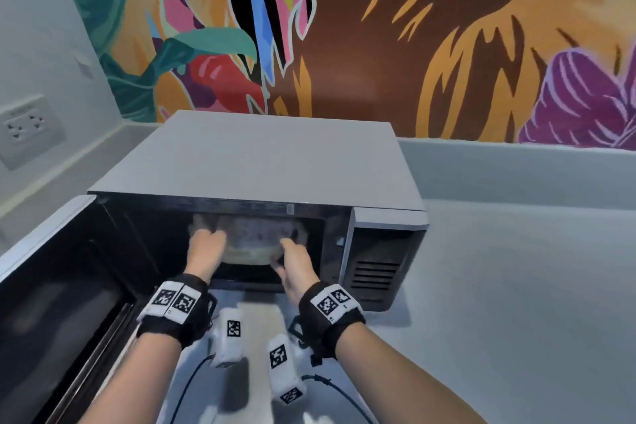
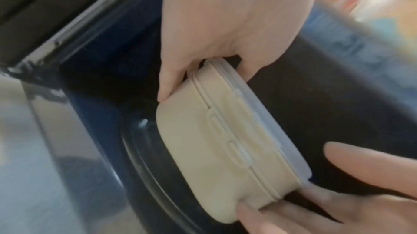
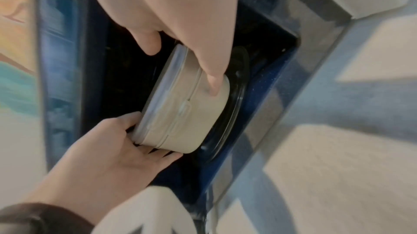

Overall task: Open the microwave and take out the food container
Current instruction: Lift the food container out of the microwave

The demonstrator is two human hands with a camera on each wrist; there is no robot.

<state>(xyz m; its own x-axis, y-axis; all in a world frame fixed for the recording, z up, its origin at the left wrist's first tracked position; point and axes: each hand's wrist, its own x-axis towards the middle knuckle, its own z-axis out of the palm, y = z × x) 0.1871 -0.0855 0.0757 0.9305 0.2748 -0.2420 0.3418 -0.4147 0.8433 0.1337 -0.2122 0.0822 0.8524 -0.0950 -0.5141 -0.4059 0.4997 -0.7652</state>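
The grey microwave [image 1: 261, 155] stands on the counter with its door [image 1: 51, 286] swung wide to the left. Inside, a cream food container [image 1: 253, 241] with a translucent lid sits on or just above the glass turntable [image 2: 140, 157]. My left hand [image 1: 206, 239] grips its left end, thumb on one face and fingers behind [image 2: 207, 77]. My right hand [image 1: 290, 251] grips the right end, thumb over the lid rim and a finger pressed on the side wall [image 3: 181, 68]. Both wrist views show the container [image 2: 203, 148] [image 3: 187, 113] held between the two hands. Its contents are hidden.
The open door blocks the left of the counter. Pale counter [image 1: 516, 286] stretches to the right of the microwave. A wall socket [image 1: 27, 127] sits on the left wall, and a painted mural covers the back wall. Cables hang from my wrist cameras.
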